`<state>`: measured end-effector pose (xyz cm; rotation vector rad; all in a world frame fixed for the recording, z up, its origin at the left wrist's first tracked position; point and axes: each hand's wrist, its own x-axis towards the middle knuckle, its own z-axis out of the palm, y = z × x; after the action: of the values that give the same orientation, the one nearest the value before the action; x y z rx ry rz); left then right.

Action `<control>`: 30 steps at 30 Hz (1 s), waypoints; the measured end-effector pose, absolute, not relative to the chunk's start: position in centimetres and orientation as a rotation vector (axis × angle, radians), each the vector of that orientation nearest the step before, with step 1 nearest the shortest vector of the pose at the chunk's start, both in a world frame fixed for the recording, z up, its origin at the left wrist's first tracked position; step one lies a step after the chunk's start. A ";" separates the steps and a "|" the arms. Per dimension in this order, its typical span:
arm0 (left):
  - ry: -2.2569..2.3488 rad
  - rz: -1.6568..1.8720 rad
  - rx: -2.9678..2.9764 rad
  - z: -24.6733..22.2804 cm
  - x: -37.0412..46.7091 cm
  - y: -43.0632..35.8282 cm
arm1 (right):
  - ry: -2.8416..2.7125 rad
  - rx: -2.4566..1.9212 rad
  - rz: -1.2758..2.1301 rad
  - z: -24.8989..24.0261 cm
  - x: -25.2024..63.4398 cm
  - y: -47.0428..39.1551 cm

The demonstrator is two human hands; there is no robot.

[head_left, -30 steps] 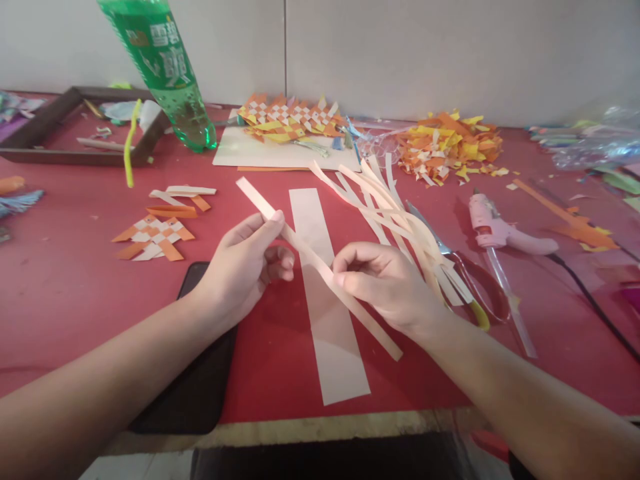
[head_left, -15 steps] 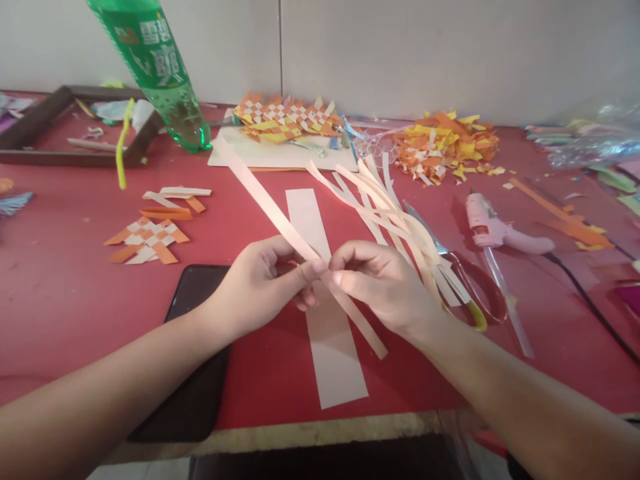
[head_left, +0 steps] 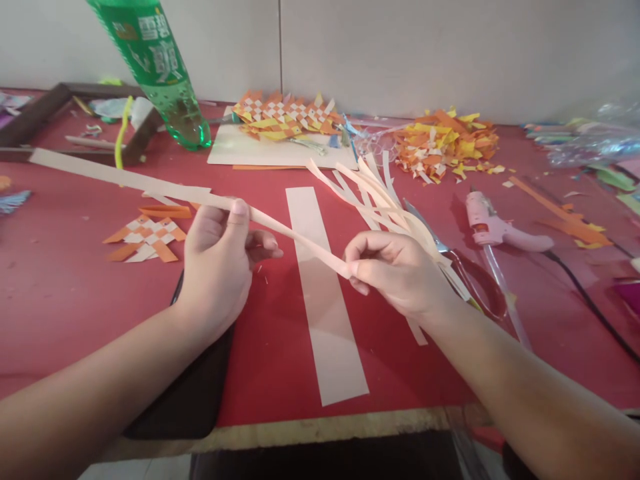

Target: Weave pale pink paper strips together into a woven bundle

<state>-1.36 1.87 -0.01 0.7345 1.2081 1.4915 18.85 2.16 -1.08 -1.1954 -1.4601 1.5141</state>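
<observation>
A long pale paper strip [head_left: 300, 237] stretches between my hands. My left hand [head_left: 220, 260] pinches it between thumb and fingers, and one end runs on to the upper left past the woven orange and white paper piece [head_left: 153, 233]. With thumb and forefinger, my right hand [head_left: 390, 270] grips the strip near its lower right part. Below the strip, a wider pale paper band [head_left: 335, 333] lies flat on the red tabletop. A bundle of thin pale strips [head_left: 380, 193] lies just beyond my right hand, beside partly covered scissors [head_left: 473, 280].
A dark phone [head_left: 190, 393] lies under my left forearm. A green bottle [head_left: 165, 73] stands at the back left by a dark frame [head_left: 135, 143]. A pink glue gun [head_left: 490, 223] with its cord is on the right, and orange and yellow paper pieces [head_left: 445, 143] are heaped behind.
My left hand has moved left along the strip and my right hand slightly right, so they are farther apart. The strip has swung to a flatter slant, its far end now at the left.
</observation>
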 end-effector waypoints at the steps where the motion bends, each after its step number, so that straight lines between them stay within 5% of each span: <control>1: 1.212 1.504 0.718 0.0 -1.4 1.9 | -1.441 -1.180 1.516 -1.1 18.9 2.3; 23: 1.102 1.399 0.741 -0.4 -1.3 2.0 | -1.495 -1.154 1.651 -1.1 19.0 2.1; 30: 1.108 1.058 0.867 -0.8 -1.4 1.6 | -1.557 -1.218 1.564 -0.8 18.6 1.9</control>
<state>-1.40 1.65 -0.77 0.8674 1.1076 1.0582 18.61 1.89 -0.83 -1.2183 -1.5567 1.5637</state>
